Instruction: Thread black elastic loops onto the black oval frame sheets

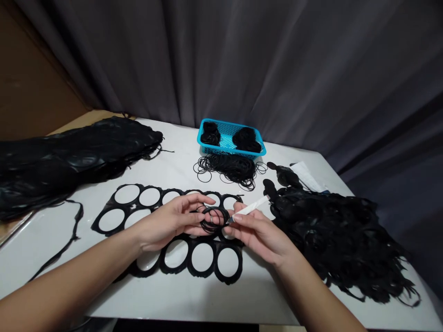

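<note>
Thin black rubber rings (212,226) hang in a small loose bundle between my hands, above the table. My left hand (178,216) is closed around the left side of these rings with thumb and fingers. In my right hand (254,230) is a slim white-handled tool (254,204) with a dark pointed tip, perhaps a craft knife, its tip close to the rings. The right fingertips also touch the bundle's right edge. Beneath both hands lies a flat black rubber sheet (202,274) with rows of large round holes, partly hidden by my hands and forearms.
A turquoise basket (226,125) with two bundles of black rings stands at the back. Loose rings (231,167) are heaped before it. Black rubber sheets (79,152) are stacked left, and a pile of black scraps (339,240) lies right, near white paper (307,176). A strip (74,235) curls at left.
</note>
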{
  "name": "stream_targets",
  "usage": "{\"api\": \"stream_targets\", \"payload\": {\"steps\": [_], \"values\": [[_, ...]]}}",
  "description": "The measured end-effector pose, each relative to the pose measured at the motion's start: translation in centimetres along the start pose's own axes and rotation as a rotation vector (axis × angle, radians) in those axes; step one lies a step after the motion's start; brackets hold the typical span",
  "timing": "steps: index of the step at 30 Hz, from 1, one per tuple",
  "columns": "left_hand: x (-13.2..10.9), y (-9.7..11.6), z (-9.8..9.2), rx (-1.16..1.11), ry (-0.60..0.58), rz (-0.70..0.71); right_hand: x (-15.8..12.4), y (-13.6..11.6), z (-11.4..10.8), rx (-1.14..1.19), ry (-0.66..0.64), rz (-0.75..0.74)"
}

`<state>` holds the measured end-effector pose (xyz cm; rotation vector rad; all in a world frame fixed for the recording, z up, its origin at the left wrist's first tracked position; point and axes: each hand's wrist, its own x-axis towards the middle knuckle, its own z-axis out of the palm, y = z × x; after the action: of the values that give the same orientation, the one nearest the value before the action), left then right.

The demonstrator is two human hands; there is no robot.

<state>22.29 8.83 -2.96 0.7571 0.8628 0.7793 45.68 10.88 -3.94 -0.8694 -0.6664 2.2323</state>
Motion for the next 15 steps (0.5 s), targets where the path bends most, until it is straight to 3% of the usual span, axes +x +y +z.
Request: {"api": "stream_targets", "payload": {"steps": [7,12,15], "values": [[0.16,0.17,-0.43,-0.066,-0.034,-0.103,-0.10,0.03,0.23,0.006,-0.048,0.021],[0.16,0.15,-0.50,-0.071,0.001,-0.101,-0.17,0.07,0.09,-0.021,-0.010,0.012],[0.20,-0.22,-0.29,0.025,0.005,-0.035,-0.18,0.46,-0.04,-0.175,-0.037,-0.044]]}}
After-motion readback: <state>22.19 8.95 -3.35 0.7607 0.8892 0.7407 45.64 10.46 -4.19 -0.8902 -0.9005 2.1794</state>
